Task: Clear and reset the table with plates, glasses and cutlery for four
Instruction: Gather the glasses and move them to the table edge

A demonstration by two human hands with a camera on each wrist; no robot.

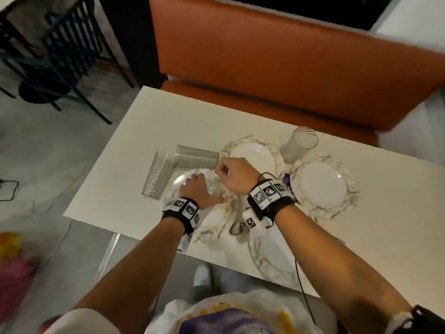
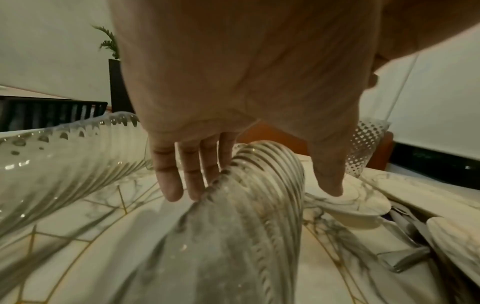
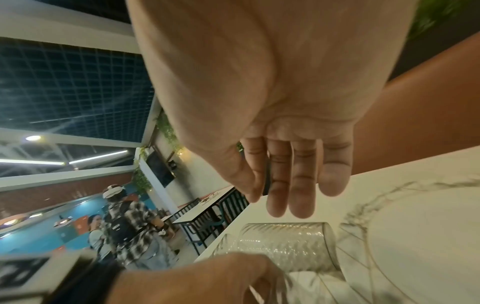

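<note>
My left hand (image 1: 199, 189) is down on a ribbed glass (image 2: 233, 216) that lies on its side on the marbled plate (image 1: 183, 182) nearest me on the left; in the left wrist view my fingers (image 2: 168, 176) reach straight down along its far side with the thumb spread out on the other side, so the hand lies wide over the glass rather than wrapped round it. My right hand (image 1: 237, 175) hangs just above and beside it, fingers loosely bent and relaxed, holding nothing that I can see. Two more glasses lie on their sides on the white tabletop (image 1: 134, 131): one (image 1: 196, 157) just past my hands, another (image 1: 157, 175) to its left, the two meeting at a corner. A fourth glass (image 1: 299, 144) stands tilted between two white plates with marbled rims, one (image 1: 255, 153) behind my right hand and one (image 1: 322, 184) to the right. A spoon (image 1: 237, 226) lies under my right wrist beside a further plate (image 1: 267, 259) at the near edge. An orange bench (image 1: 277, 63) runs along the far side.
</note>
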